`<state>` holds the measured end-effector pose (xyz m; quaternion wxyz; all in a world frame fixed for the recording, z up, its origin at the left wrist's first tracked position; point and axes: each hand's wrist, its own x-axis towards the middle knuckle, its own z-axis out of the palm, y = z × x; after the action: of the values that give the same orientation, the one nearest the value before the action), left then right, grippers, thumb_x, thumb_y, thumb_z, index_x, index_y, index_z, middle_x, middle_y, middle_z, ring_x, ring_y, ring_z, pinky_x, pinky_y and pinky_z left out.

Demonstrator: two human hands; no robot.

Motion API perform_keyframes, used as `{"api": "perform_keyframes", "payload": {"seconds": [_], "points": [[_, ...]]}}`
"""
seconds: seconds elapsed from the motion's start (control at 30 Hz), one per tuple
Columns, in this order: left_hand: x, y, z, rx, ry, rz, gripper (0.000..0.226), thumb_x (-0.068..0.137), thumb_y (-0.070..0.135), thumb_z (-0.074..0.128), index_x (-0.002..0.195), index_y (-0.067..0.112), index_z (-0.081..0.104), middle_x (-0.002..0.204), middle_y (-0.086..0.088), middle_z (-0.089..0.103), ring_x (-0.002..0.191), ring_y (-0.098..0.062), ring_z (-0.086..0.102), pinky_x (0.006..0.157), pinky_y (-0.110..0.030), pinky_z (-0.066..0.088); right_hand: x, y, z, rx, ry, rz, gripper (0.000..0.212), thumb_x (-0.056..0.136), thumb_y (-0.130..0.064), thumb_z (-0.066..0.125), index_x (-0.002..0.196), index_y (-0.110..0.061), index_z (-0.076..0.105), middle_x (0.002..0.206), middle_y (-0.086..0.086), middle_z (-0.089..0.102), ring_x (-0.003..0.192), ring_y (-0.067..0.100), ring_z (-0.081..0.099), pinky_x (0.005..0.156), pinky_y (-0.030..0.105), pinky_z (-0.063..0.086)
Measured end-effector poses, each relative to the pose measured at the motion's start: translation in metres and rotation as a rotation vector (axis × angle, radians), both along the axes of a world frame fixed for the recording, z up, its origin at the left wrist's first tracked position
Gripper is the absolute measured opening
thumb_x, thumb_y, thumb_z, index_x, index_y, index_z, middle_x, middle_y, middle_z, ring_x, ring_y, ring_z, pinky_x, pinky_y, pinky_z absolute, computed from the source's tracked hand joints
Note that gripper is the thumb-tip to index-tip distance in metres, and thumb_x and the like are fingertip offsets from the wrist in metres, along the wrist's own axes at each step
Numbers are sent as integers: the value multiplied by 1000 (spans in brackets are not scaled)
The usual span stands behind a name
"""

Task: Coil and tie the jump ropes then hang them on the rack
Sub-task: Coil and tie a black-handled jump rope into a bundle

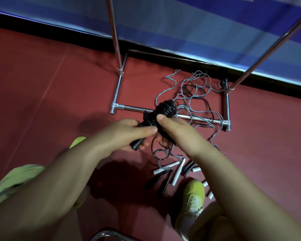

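Both hands meet mid-frame: the left hand (129, 131) grips a black handle (137, 144), while the right hand (172, 131) pinches the black rope coil (165, 110). That bundle's long axis runs from seven toward one o'clock, rising from the grip toward the rack (198, 118). Loose ropes (198, 94) sprawl beyond at one o'clock.

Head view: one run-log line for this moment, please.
stage: coiling | hands: left hand, right hand grip black rope bundle | floor: loose ropes | rack: none hung in view
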<state>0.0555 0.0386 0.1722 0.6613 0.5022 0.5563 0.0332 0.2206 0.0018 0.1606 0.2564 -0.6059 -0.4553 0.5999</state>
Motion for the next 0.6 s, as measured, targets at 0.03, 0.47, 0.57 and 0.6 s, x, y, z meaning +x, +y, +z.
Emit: {"api": "perform_keyframes", "payload": {"seconds": [0.03, 0.47, 0.57, 0.6], "points": [[-1, 0, 3, -124, -79, 13, 40, 72, 53, 60, 86, 16, 65, 68, 3, 70, 64, -9, 65, 77, -32, 50, 0, 0, -1, 29, -6, 8, 46, 92, -51, 40, 66, -16, 56, 53, -9, 56, 53, 15, 45, 56, 26, 36], [-3, 4, 9, -618, -470, 198, 61, 83, 65, 32, 65, 13, 58, 47, 7, 31, 34, -7, 27, 39, -21, 33, 6, -1, 5, 162, -7, -16, 48, 96, -47, 38, 81, -6, 56, 66, 6, 59, 56, 5, 53, 57, 18, 41], [5, -1, 5, -453, -304, 208, 63, 90, 64, 26, 66, 14, 54, 47, 6, 31, 35, -8, 24, 44, -22, 28, 9, 1, 3, 88, -76, 27, 43, 103, -36, 33, 73, -14, 55, 56, -5, 58, 47, 4, 52, 48, 13, 37], [7, -3, 4, -416, -274, 216, 63, 91, 64, 25, 67, 13, 53, 46, 5, 32, 35, -9, 23, 45, -23, 27, 10, 1, 2, 69, -111, 43, 44, 102, -38, 32, 74, -13, 56, 56, -4, 58, 46, 6, 52, 49, 15, 37]]}}
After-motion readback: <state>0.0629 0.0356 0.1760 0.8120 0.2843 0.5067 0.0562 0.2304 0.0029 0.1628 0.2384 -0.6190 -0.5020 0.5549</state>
